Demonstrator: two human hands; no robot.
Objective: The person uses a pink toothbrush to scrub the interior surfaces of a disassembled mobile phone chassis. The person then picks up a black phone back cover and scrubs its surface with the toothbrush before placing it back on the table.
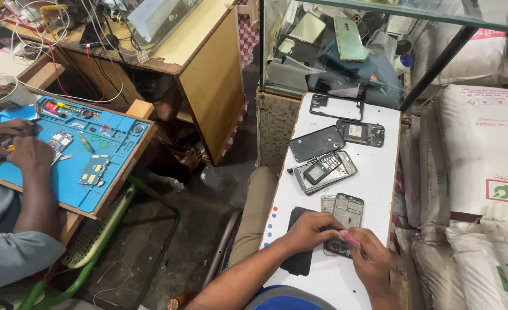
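White board point(374, 172) across the lap is the landmark; near its close end, a phone frame point(345, 221) lies flat, long axis running from the person toward the glass case point(380, 51), top end pointing away; its near end is hidden under the hands. Left hand point(311, 229) curled over the frame's left edge, fingers bent, pinning it; right hand point(368, 252) closed, fingertips pinching a small pink thing point(348, 238) against the frame's lower part; what the pink thing is, cannot tell. One black flat panel point(300, 258) under the left wrist, at the board's left edge.

Count further up the board: one dark phone back point(317, 143), one small keypad handset point(322, 168) lying on one silver frame point(328, 175), one black housing point(361, 133), one thin black bezel point(337, 108) at the far end.

Left of the board, well apart: another person's hands point(18, 149) over a blue work mat point(110, 155). Right of it, white sacks point(483, 172).
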